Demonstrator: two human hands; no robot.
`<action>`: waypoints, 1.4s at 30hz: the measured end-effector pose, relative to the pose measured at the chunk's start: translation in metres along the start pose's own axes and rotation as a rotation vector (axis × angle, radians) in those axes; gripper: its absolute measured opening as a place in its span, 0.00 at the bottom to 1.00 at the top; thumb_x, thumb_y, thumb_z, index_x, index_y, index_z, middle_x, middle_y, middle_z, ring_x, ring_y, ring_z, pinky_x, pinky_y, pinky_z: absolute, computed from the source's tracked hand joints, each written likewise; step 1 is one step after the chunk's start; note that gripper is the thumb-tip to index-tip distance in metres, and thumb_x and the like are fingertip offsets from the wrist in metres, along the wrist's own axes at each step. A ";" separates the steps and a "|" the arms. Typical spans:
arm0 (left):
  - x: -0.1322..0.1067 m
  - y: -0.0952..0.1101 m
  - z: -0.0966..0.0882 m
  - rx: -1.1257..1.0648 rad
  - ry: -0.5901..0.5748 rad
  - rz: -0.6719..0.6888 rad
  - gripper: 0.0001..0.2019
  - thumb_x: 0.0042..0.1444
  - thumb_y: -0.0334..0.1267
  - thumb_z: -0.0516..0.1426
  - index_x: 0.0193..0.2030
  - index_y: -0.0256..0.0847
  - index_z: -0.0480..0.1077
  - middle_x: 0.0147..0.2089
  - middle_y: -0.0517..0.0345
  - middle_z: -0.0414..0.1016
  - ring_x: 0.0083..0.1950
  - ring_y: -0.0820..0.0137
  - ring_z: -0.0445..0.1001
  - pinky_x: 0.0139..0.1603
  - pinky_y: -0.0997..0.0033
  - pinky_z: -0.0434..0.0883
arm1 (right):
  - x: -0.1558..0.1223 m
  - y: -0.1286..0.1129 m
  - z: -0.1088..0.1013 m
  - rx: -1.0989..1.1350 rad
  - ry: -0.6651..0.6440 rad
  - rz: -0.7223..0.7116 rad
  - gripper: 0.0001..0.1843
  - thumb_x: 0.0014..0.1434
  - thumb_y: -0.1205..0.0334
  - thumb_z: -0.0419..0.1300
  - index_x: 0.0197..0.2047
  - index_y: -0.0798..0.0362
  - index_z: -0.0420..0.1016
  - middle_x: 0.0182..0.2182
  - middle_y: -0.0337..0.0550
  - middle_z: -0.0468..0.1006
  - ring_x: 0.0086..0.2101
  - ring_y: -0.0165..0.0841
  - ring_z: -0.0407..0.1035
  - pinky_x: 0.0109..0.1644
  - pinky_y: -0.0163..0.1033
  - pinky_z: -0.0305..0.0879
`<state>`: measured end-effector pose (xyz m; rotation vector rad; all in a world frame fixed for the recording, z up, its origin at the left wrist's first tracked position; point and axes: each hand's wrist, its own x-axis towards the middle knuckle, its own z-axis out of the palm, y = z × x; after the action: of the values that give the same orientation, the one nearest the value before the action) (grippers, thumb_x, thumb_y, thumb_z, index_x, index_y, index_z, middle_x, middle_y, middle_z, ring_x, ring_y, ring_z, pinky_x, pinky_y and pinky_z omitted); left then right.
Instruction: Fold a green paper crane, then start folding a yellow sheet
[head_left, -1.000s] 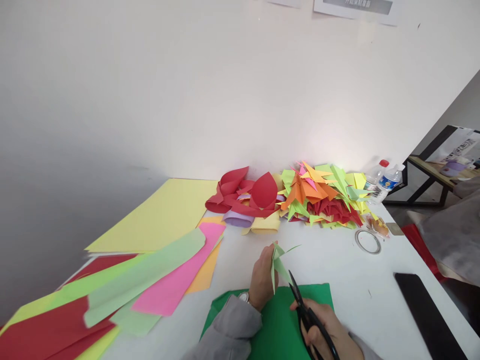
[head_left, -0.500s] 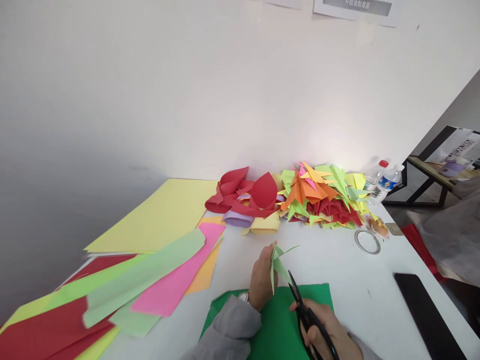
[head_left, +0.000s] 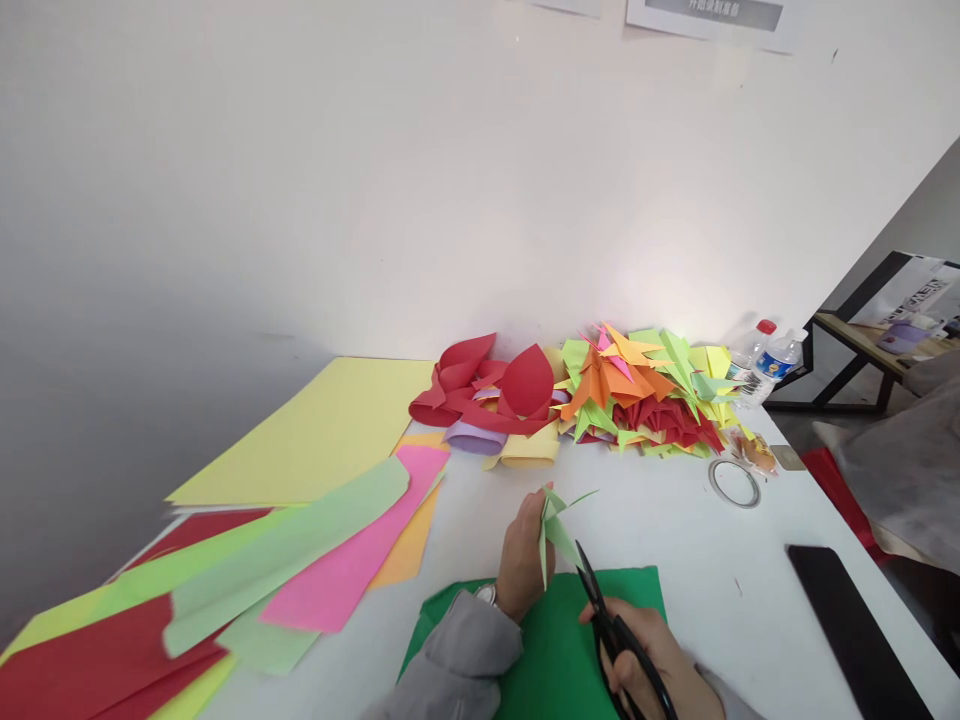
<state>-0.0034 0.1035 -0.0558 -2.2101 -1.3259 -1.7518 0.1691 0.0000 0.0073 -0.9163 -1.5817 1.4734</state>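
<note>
My left hand [head_left: 521,560] is closed on a small folded piece of pale green paper [head_left: 556,530] whose points stick out to the right. In my right hand [head_left: 649,650] is a pair of black-handled scissors [head_left: 611,625], fingers through the loops. The blade tips lie right at the lower edge of the folded paper; whether they touch it I cannot tell. Beneath both hands is a green sheet [head_left: 555,650] on the white table.
Folded paper pieces [head_left: 622,385] and red curled shapes [head_left: 525,385] are heaped along the wall. Paper strips [head_left: 300,560] and yellow sheets [head_left: 300,440] spread at left. A tape roll [head_left: 735,484], bottles [head_left: 776,360] and a black slab [head_left: 847,620] stand right, beyond them a person's sleeve [head_left: 907,480].
</note>
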 end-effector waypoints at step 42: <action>-0.005 -0.004 0.002 -0.007 0.015 -0.013 0.20 0.65 0.31 0.45 0.63 0.39 0.61 0.49 0.45 0.77 0.50 0.62 0.78 0.50 0.64 0.76 | 0.001 0.013 -0.005 -0.086 -0.018 0.014 0.39 0.56 0.25 0.45 0.43 0.56 0.69 0.15 0.31 0.58 0.15 0.24 0.50 0.18 0.31 0.46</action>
<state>-0.0044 0.1045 -0.0622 -2.1930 -1.3363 -1.7758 0.1731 0.0045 -0.0052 -0.9667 -1.6665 1.4362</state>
